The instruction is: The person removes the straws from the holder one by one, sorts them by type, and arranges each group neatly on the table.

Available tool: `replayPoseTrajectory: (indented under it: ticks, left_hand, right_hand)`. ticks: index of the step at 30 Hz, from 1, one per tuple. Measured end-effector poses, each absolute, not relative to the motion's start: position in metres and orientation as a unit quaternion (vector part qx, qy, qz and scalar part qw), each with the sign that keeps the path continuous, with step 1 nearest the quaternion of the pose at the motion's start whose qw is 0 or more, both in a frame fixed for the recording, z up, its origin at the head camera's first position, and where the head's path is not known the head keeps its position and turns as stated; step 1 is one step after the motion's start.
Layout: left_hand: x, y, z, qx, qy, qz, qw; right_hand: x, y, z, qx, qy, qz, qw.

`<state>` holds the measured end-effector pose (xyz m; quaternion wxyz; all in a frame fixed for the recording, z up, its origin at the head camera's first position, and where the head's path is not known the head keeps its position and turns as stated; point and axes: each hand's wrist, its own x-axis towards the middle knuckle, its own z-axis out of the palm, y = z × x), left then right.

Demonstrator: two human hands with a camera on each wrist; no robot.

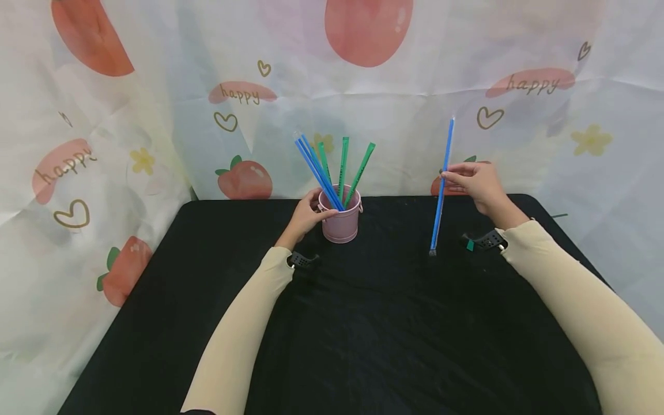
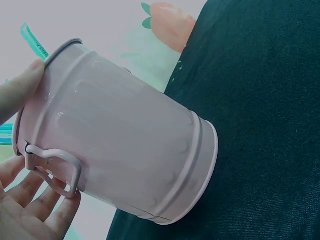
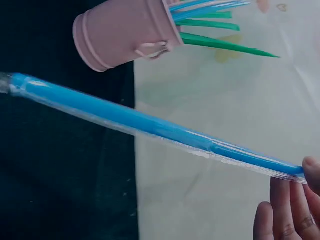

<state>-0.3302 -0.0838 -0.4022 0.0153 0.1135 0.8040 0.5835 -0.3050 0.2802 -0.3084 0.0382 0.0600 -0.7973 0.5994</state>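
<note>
A small pink metal bucket (image 1: 340, 229) with side handles stands near the table's far edge. My left hand (image 1: 305, 218) grips it on the left, thumb by the rim, fingers behind the handle (image 2: 57, 155). Several blue straws (image 1: 314, 164) in clear wrappers lean left inside, beside green paper-wrapped sticks (image 1: 343, 161) with print on them. To the right, my right hand (image 1: 479, 184) pinches one blue straw (image 1: 440, 210) in a clear wrapper between thumb and fingers. It hangs nearly upright, apart from the bucket. The right wrist view shows the wrapped straw (image 3: 125, 116) crossing before the bucket.
A black cloth (image 1: 384, 323) covers the table. Behind and on the left hangs a pale curtain (image 1: 415, 138) printed with fruit, hearts and flowers. Dark straps (image 1: 487, 239) sit at both wrists, over cream sleeves (image 1: 565, 288).
</note>
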Motion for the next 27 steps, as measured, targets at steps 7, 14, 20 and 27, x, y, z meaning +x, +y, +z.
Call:
replayPoseTrajectory:
  ticks: [7,14,20,27]
  left_hand:
    - [-0.331,-0.083,-0.403,0.115,0.802,0.586,0.016]
    - [-0.329,-0.085,-0.401,0.112,0.807,0.579,0.016]
    - [-0.329,-0.086,-0.402,0.113,0.801,0.588,0.024]
    - [-0.327,-0.086,-0.398,0.113,0.795,0.595,0.032]
  right_hand:
    - [-0.3,0.277,-0.328,0.075,-0.777,0.624,-0.039]
    - [-0.292,0.266,-0.348,0.076,-0.8,0.592,-0.061]
    - [-0.288,0.256,-0.364,0.064,-0.803,0.587,-0.082]
    - [-0.287,0.246,-0.381,0.052,-0.805,0.583,-0.097]
